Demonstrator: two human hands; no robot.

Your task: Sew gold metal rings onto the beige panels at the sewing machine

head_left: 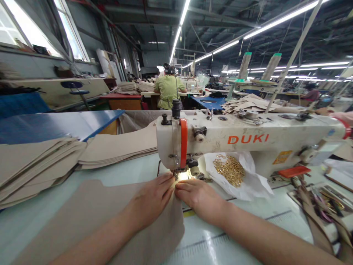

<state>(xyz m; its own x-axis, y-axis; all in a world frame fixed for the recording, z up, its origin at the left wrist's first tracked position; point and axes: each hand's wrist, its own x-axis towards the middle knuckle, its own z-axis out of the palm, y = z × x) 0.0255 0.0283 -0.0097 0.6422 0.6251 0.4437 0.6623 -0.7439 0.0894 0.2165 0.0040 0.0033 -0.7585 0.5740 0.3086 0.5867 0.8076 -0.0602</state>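
Observation:
A large beige fabric panel (116,206) lies on the pale machine bed, its upper edge running under the needle area of a white DUKI sewing machine (215,134). My left hand (150,200) rests flat on the panel, fingers stretched towards the lit presser foot (176,173). Close on the other side, my right hand (197,197) has its fingers pressed together at the panel's edge, almost touching the left fingertips. What lies between the right fingers is partly hidden. The needle tip is hard to make out behind the fingers.
Stacked beige panels (118,147) lie behind and left. Gold-coloured metal pieces (228,170) sit on white paper (255,184) under the machine arm. At right, beige straps (317,217) hang over a parts tray. A person in a yellow-green shirt (169,90) sits further back.

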